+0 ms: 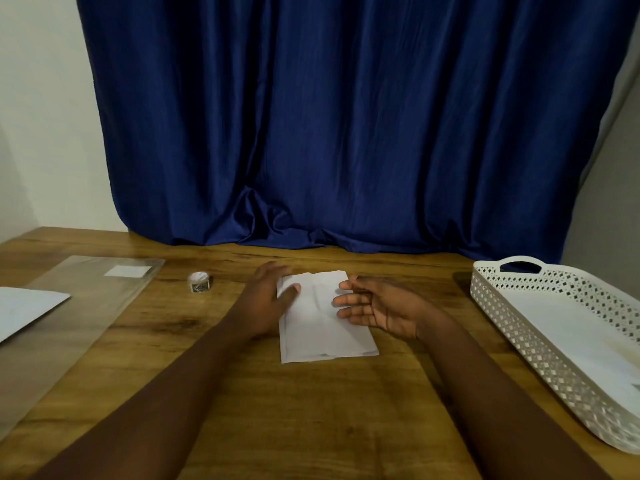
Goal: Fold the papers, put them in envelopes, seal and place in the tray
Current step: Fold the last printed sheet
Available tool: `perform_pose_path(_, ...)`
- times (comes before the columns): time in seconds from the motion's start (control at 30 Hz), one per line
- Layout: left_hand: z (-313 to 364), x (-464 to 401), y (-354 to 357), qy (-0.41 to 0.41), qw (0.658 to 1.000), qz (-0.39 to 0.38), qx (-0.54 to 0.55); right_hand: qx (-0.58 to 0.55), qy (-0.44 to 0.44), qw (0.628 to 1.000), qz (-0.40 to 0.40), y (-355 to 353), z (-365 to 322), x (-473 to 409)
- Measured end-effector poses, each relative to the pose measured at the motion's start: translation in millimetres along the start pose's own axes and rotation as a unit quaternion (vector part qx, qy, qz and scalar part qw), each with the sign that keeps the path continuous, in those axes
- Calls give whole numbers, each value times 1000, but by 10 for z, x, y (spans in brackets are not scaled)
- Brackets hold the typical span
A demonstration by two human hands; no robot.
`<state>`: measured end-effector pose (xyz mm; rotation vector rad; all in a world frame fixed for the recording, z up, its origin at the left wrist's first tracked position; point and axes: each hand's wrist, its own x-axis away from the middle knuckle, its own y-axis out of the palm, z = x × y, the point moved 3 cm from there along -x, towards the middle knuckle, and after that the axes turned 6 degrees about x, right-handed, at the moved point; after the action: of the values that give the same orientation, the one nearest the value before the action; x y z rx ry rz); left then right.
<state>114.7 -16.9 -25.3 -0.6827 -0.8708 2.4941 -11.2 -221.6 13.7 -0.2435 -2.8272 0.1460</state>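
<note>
Folded paper [320, 318], bench [311, 410] centre: left hand [268, 299] flat on its nine-o'clock edge, right hand [377, 311] open, holding nothing; risk, crooked crease if it slips.

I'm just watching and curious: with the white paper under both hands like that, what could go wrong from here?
The folded paper already looks uneven at its near edge, so another fold may come out crooked and fit an envelope badly. The left hand rests on only one side while the right hand lies open beside it, so the paper may slide on the smooth table. The small tape roll sits near the left arm and could get knocked.
</note>
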Motion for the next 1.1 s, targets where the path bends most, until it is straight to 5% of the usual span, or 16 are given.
perform_pose_path(0.13,37,41,117,13,979,-102,-175,-11,-8,998,56,-70,-8,-26)
perform_pose_path(0.33,47,51,161,-7,964,-138,-228,171,-11,962,214,-222,19,-19)
perform_pose_path(0.73,59,38,147,-11,972,-130,-194,168,11,974,154,77,49,-66)
perform_pose_path(0.83,67,47,111,-16,992,-82,-93,111,-34,983,142,74,41,-60)
perform_pose_path(0.9,138,44,62,-27,997,-16,67,65,-69,986,139,53,2,-36)
perform_pose_path(1.0,274,49,-29,-81,951,74,289,-42,-105,987,116,54,-77,11)
perform_pose_path(1.1,362,114,-68,-166,885,57,430,-104,-134,982,81,87,-136,49)
